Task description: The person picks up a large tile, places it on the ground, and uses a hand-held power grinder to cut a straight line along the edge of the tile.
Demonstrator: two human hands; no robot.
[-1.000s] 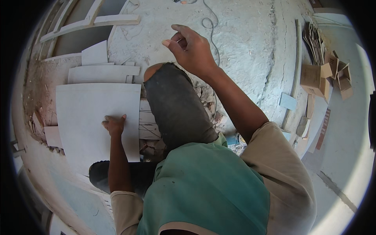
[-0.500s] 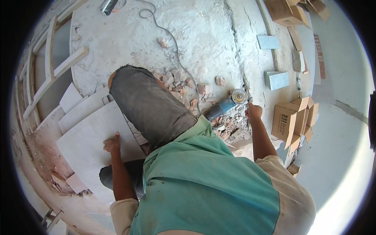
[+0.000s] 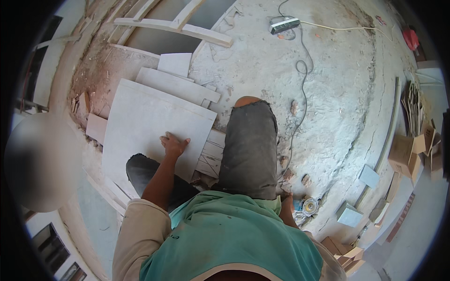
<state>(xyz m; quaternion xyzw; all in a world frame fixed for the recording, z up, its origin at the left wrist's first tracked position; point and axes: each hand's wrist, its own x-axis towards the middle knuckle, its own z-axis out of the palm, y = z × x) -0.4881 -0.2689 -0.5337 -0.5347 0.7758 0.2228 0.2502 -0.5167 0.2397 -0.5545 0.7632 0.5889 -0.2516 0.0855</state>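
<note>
A large pale tile [image 3: 140, 122] lies over several others at my left. My left hand [image 3: 174, 144] rests flat on it, fingers spread. Just right of my bent leg, my right hand [image 3: 287, 204] is at the blue body of an angle grinder [image 3: 298, 206]. The grinder lies on the floor with its disc [image 3: 310, 206] toward the right. My leg and shirt partly cover that hand, and its fingers are too small to show whether they close round the tool. Smaller tiles with dark lines [image 3: 211, 154] stick out from under the large one.
A grey cord [image 3: 304, 93] runs across the rough floor toward a power strip [image 3: 284, 25]. Blue-grey tile stacks [image 3: 349, 214] and cardboard boxes [image 3: 405, 152] line the right side. A wooden frame [image 3: 173, 29] stands far left. A blurred oval [image 3: 40, 161] hides part of the left edge.
My view has turned toward the left. My right hand has gone from beside the grinder's disc to its body. My left hand stays on the large tile.
</note>
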